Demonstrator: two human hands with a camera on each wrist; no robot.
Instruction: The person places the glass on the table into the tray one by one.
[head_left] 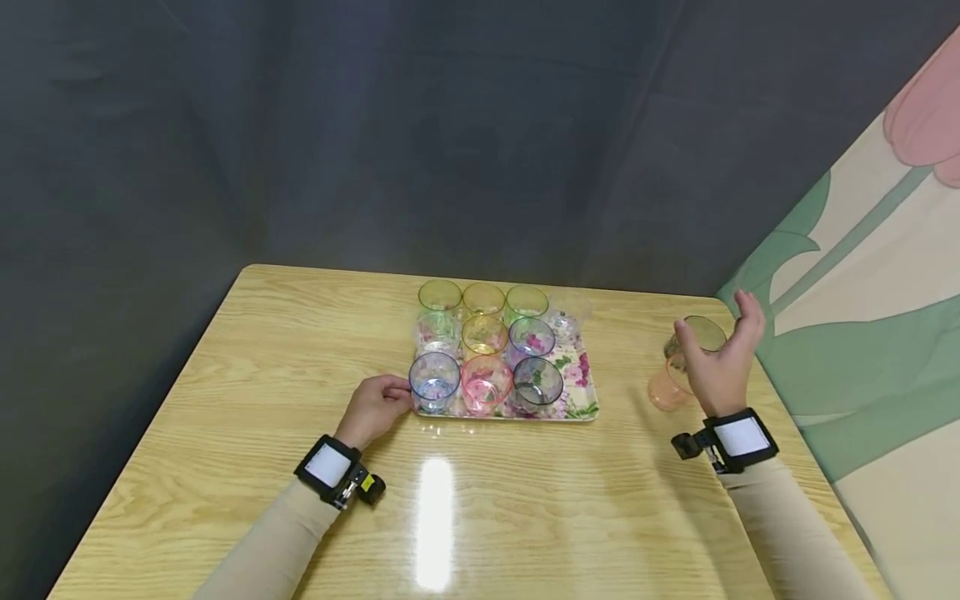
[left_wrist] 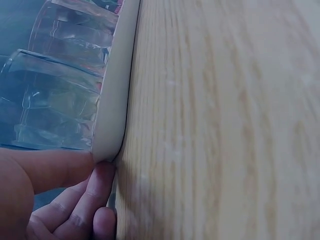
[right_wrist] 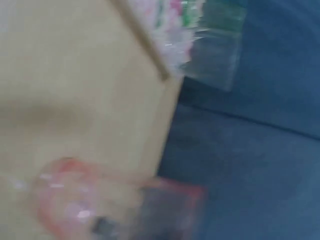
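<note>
A floral tray [head_left: 579, 385] carries several clear tinted glasses in rows, with a blue glass [head_left: 434, 383], a pink glass [head_left: 487, 386] and a grey glass [head_left: 537, 383] along the near side. My left hand [head_left: 372, 410] pinches the tray's near left corner, thumb above and a finger under the rim [left_wrist: 111, 120]. Over at the right, my right hand [head_left: 722, 364] hovers with thumb and fingers spread, holding nothing. Just beyond it stand an orange glass [head_left: 666, 392] and an olive glass [head_left: 708, 331], both partly hidden by the hand. The right wrist view is blurred.
A clear glass [head_left: 568, 323] is at the tray's far right corner. The wooden table [head_left: 225, 400] ends at a dark curtain [head_left: 450, 142] behind, and a flower-patterned cloth [head_left: 870, 350] lies along the right edge.
</note>
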